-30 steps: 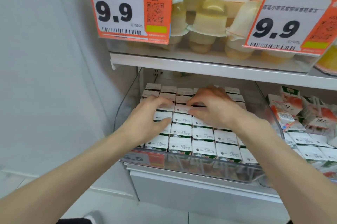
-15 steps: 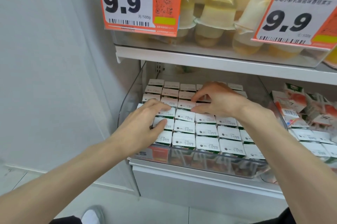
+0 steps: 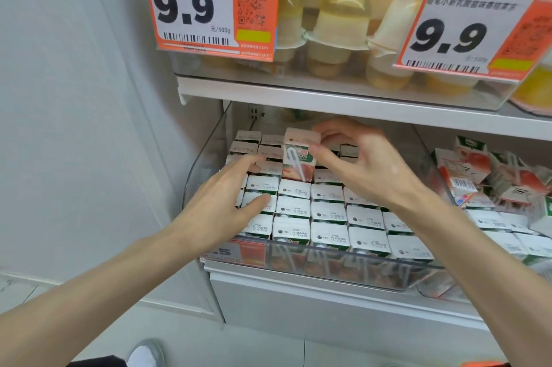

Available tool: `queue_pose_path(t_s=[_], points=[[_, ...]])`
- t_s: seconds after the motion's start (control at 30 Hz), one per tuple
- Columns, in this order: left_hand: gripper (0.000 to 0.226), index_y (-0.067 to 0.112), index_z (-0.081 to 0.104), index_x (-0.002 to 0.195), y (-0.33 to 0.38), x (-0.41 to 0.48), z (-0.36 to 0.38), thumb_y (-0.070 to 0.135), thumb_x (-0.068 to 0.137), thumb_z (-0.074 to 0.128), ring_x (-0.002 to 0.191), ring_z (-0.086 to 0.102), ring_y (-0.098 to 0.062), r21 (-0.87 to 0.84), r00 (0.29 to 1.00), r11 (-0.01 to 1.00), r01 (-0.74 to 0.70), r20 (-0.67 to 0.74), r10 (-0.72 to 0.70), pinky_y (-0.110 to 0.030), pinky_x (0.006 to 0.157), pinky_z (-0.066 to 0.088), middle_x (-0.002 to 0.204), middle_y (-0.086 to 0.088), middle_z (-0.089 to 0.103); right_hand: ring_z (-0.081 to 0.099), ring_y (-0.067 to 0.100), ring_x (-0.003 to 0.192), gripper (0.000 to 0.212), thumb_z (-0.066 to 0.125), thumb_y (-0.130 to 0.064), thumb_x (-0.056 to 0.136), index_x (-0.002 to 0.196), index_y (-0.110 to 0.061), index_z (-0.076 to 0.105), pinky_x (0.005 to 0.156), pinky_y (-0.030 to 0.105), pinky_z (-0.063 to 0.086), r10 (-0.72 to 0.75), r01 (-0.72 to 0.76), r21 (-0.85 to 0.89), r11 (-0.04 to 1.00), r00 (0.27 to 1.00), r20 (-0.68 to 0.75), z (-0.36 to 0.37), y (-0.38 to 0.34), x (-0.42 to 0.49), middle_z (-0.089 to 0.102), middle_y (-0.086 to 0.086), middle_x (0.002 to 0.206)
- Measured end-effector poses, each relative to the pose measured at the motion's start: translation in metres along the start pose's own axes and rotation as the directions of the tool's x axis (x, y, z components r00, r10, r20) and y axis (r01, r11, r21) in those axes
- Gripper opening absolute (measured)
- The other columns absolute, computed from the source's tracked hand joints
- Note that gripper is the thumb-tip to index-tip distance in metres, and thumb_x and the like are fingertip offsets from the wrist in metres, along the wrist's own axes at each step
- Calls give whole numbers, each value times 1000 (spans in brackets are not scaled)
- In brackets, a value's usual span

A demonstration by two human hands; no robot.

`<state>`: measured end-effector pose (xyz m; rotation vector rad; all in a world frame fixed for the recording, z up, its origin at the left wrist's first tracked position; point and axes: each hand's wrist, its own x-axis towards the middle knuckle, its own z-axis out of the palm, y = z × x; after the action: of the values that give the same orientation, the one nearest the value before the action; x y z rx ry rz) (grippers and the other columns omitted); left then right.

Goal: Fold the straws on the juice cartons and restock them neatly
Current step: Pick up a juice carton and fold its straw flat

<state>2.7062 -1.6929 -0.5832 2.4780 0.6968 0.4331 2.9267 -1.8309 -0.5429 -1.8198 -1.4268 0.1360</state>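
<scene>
Item one on my feed: juice carton point(image 3: 300, 154), upright and higher than the back rows of the clear bin point(image 3: 206, 163) on the lower shelf, with its straw point(image 3: 296, 164) on the front face and the right hand point(image 3: 367, 175) pinching the carton's top edge between thumb and curled fingers. Item two: left hand point(image 3: 227, 202), fingers straight and slightly spread, resting flat on the tops of the packed cartons point(image 3: 328, 217) at the bin's left side. Item three, as I note it: loose cartons point(image 3: 478, 175) jumbled in the next bin to the right, with jelly cups point(image 3: 340, 29) and two 9.9 price tags point(image 3: 191, 2) on the shelf above.
</scene>
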Motion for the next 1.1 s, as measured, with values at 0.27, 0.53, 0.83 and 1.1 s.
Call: queue_pose_path(t_s=[0.27,0.53,0.83,1.1], points=[[53,29,59,149,30,-6,-10,38,97,65,127,66,1,-597,989,800,61,143,32,-15,106,51,140,22,68,73,-1,108,26,67,-29,100,123,-19,73,89,12,55,179,-144,484,863,983,-26,8,-22,-38,81,-11,111],[35,22,65,140,40,-17,-4,25,106,61,115,76,-20,-764,966,606,222,257,-30,-25,94,61,127,1,78,78,7,97,40,81,-48,80,111,-24,75,79,23,63,419,-329,599,730,908,-11,14,-27,-62,81,-9,105],[35,24,65,139,35,-19,-1,30,105,56,119,75,-28,-835,954,472,281,295,-46,-32,98,61,127,-7,78,80,18,90,21,79,-24,92,106,-9,76,80,21,62,471,-404,695,595,876,106,17,-38,-69,83,0,104],[43,14,56,150,40,-21,-4,27,112,39,132,67,-30,-861,900,321,394,433,58,-39,110,54,141,-12,70,80,26,95,17,76,-22,93,98,-6,77,83,26,64,441,-394,713,580,888,132,19,-42,-70,83,4,106]])
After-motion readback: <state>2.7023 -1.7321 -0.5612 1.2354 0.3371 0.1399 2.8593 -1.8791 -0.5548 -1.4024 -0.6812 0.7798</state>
